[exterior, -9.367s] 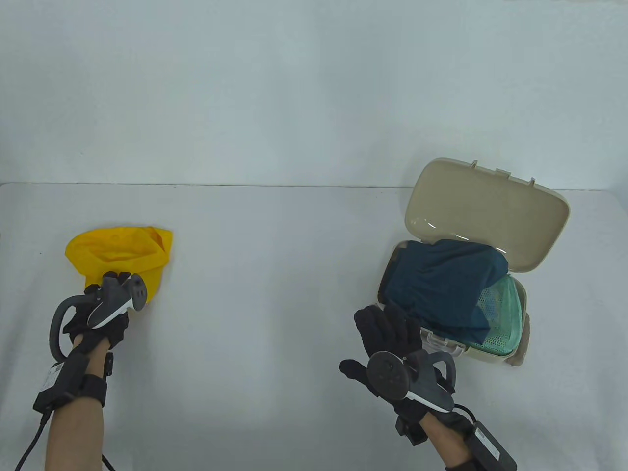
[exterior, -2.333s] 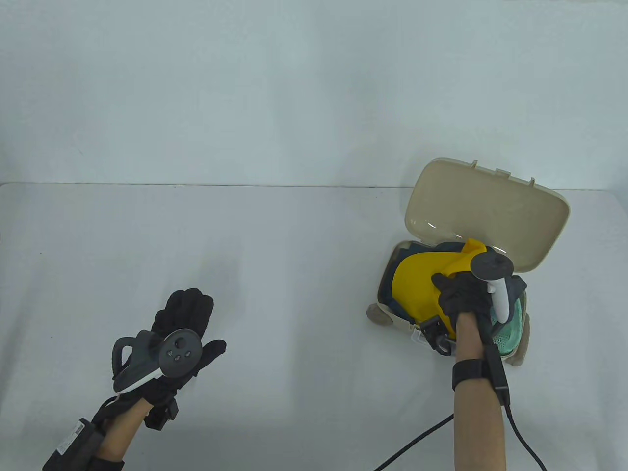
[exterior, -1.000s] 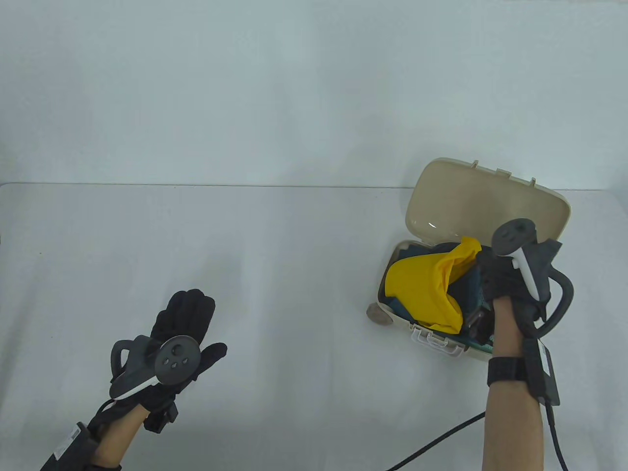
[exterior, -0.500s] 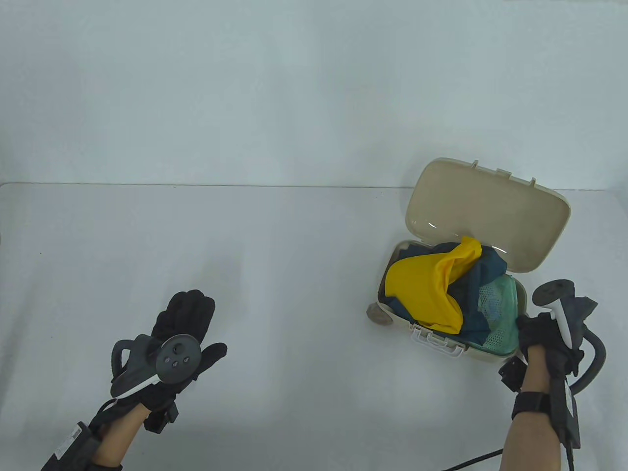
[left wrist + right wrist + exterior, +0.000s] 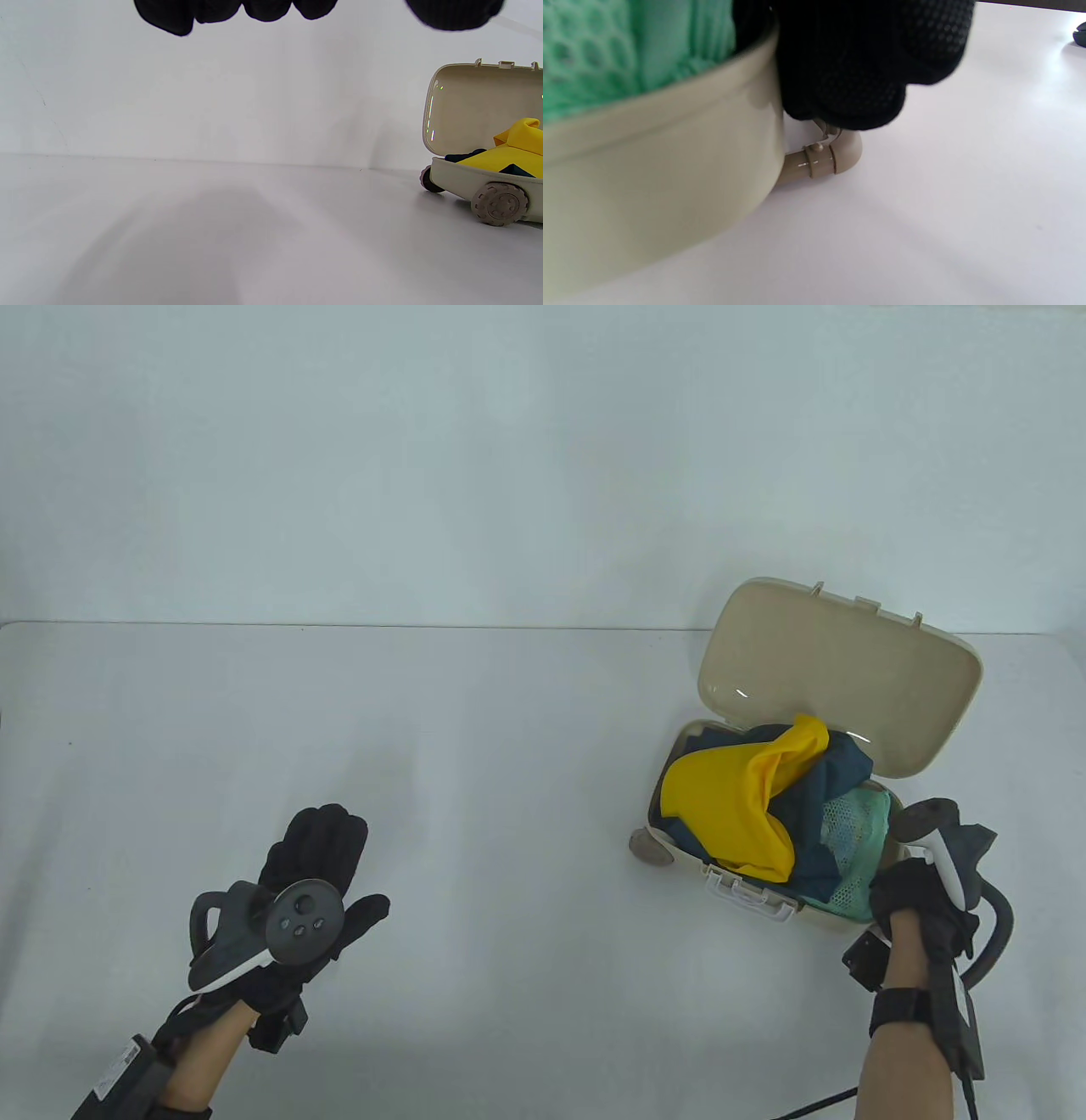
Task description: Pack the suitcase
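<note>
Left hand (image 5: 316,861) lies flat and spread on the counter (image 5: 509,780), well apart from the work. Right hand (image 5: 912,899) nearer, curled over the suitcase (image 5: 747,895) near-right corner by its handle (image 5: 821,161); actual grip unclear. Yellow cloth (image 5: 730,806) heaped inside; lid (image 5: 836,670) stands open beyond, long axis running diagonally.

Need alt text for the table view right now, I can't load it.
An open beige suitcase sits at the table's right, a yellow garment heaped over dark blue and green clothes. The right hand grips its near right corner; the left hand rests flat, far left.
</note>
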`<state>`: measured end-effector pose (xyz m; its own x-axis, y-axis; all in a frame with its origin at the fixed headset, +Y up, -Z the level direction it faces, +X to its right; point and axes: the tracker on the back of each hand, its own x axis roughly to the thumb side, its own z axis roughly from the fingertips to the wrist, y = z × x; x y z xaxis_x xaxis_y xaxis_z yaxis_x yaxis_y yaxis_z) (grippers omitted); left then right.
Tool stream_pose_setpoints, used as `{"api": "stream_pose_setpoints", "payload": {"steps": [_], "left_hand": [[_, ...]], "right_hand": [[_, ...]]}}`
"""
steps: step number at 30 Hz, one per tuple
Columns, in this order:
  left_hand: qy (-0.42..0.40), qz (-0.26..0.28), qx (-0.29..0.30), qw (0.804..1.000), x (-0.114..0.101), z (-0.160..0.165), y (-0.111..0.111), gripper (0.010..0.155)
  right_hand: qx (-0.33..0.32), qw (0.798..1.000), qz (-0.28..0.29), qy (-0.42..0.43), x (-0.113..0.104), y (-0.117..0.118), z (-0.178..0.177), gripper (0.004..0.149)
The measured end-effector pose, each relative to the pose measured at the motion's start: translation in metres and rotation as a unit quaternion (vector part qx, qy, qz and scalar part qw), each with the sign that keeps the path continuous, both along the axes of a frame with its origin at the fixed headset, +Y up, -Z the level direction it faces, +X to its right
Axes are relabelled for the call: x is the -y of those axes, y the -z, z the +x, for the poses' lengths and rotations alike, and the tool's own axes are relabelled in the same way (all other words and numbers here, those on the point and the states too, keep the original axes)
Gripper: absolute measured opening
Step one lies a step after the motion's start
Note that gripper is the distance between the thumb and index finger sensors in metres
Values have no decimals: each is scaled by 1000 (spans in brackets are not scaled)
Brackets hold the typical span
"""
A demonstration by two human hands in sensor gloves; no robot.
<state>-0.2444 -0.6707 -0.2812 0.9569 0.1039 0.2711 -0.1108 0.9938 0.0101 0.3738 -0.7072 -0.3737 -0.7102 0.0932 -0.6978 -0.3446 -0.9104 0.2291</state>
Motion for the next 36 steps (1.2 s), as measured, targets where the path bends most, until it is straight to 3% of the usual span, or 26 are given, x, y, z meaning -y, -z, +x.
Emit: {"api": "stream_pose_setpoints", "payload": {"steps": [8, 16, 27, 32, 36], "left_hand": [[0, 2, 4, 1000, 0, 1, 0, 85], [-2, 9, 2, 1000, -1, 1, -1, 85], [-1, 4, 4, 1000, 0, 1, -2, 85], [-2, 0, 4, 1000, 0, 1, -2, 85], [-7, 7, 3, 1000, -5, 1, -3, 86]], "right_hand": [[-59, 998, 6, 23, 1, 5, -40, 53], [-144, 989, 16, 26, 3, 9, -109, 54], [-267, 961, 17, 64, 6, 1, -197, 54], [-280, 957, 18, 76, 7, -2, -207, 55], [-273, 951, 2, 142, 7, -1, -194, 61]]}}
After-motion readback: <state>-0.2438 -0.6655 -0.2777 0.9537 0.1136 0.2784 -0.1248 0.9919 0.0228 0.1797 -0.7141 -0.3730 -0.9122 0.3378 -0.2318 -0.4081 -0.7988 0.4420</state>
